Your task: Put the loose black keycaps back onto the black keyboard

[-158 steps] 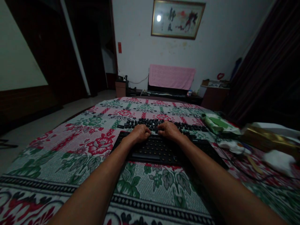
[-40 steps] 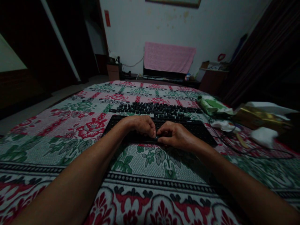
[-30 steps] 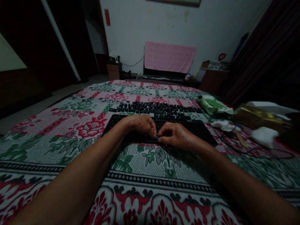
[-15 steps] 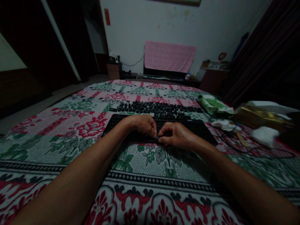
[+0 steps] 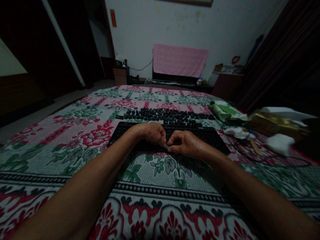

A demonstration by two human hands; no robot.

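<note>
A black keyboard (image 5: 212,136) with its keycaps off lies across the bedspread, and both hands are over its middle. Beyond its far edge, loose black keycaps (image 5: 150,114) are spread in a long pile. Near the keyboard's front edge, a small dark keycap (image 5: 167,146) shows between my fingertips. My right hand (image 5: 186,144) is closed, thumb and forefinger pinching that keycap. From the other side my left hand (image 5: 154,134) is closed too, fingers bent down and their tips meeting the same keycap. The palms hide part of the keyboard.
A green tissue pack (image 5: 226,111), a gold box (image 5: 275,123), crumpled white tissue (image 5: 280,144) and a black cable (image 5: 250,157) lie to the right. The floral bedspread (image 5: 75,140) covers the surface. A pink towel (image 5: 180,60) hangs at the far wall.
Hands and keyboard stay almost in place. The keycap at the fingertips looks slightly tilted or turned, and the whole view has shifted a little.
</note>
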